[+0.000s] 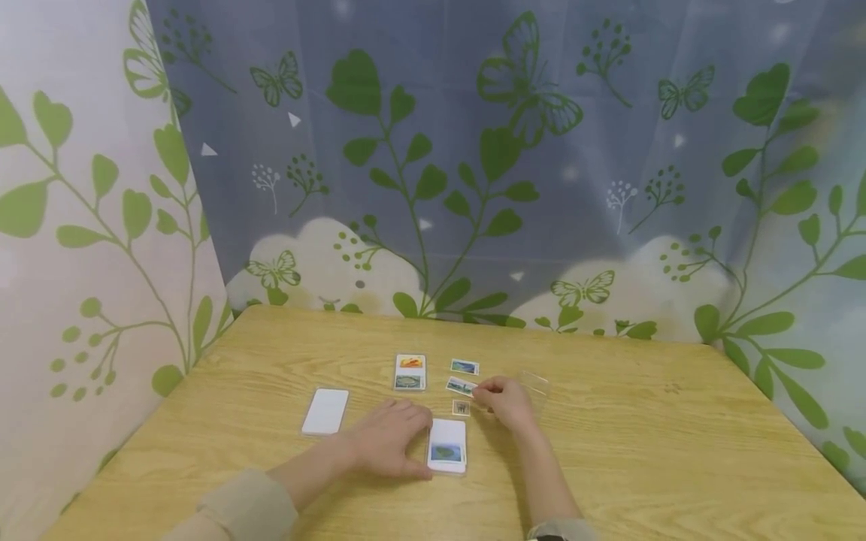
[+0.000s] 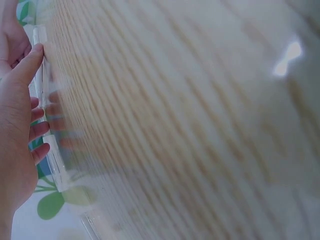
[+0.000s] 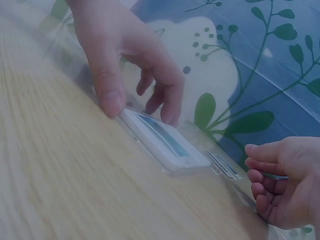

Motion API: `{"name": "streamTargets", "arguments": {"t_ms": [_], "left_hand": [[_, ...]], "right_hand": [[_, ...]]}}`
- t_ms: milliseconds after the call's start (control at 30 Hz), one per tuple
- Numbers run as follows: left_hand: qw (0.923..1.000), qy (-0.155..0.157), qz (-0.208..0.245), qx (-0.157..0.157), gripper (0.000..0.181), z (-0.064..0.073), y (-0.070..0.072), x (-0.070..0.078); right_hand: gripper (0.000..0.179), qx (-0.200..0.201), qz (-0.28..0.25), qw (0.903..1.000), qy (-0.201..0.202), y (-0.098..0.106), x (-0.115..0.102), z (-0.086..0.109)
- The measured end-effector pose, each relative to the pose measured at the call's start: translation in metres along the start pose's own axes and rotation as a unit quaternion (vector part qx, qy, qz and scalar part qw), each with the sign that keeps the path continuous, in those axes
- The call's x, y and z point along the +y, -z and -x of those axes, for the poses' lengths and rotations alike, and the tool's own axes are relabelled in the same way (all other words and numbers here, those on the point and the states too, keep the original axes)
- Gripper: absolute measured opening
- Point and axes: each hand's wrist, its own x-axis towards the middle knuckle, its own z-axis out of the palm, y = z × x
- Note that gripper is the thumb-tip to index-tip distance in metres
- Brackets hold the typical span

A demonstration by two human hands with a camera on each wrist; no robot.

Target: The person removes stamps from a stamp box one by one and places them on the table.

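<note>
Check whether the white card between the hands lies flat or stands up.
Flat: the right wrist view shows the white card lying along the table.

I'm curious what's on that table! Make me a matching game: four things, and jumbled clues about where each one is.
Things
1. Blank white card
2. Card with two pictures
3. Card with one picture
4. Three small pictures

Clues
A. touched by the left hand
B. farthest card from the person
C. in a line near the right hand
D. farthest left of the cards

Pairs: 1-D, 2-B, 3-A, 4-C
</note>
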Motion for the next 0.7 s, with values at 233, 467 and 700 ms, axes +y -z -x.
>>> {"name": "streamTargets", "arguments": {"t_ms": [233, 467, 700], "left_hand": [[0.9999, -0.009, -0.005, 0.008, 0.066, -0.001, 0.003, 0.001], [0.9999, -0.006, -0.008, 0.005, 0.067, -0.001, 0.002, 0.001], [1.0000, 0.003, -0.003, -0.004, 0.070, -0.001, 0.001, 0.000]], "right_hand": [[0.023, -0.010, -0.008, 0.9998, -0.013, 0.011, 0.004, 0.001], [0.021, -0.023, 0.010, 0.9995, -0.019, 0.013, 0.004, 0.009], [0.018, -0.034, 0.004, 0.9993, -0.013, 0.009, 0.001, 0.020]]}}
